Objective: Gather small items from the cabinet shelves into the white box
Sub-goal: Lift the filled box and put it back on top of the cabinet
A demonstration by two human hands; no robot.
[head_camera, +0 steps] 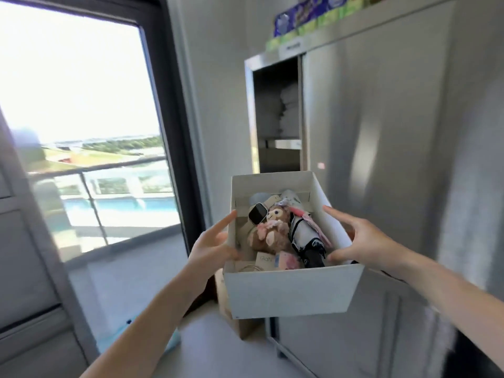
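Note:
The white box [291,293] is held up in the air in front of the steel cabinet [381,132]. My left hand [212,246] grips its left wall, thumb over the rim, index finger stretched along the side. My right hand [362,241] grips the right wall the same way. Inside lie a brown plush toy [272,230], a smartwatch [257,214], a black-and-white folded item [305,236] and a small white carton [266,259], among other small things.
The cabinet's narrow left compartment [278,113] stands open, with white folded things above a shelf [286,143]. Colourful packs [308,15] sit on top of the cabinet. A cardboard box [242,328] is on the floor beneath. A glass balcony door [81,118] is at left.

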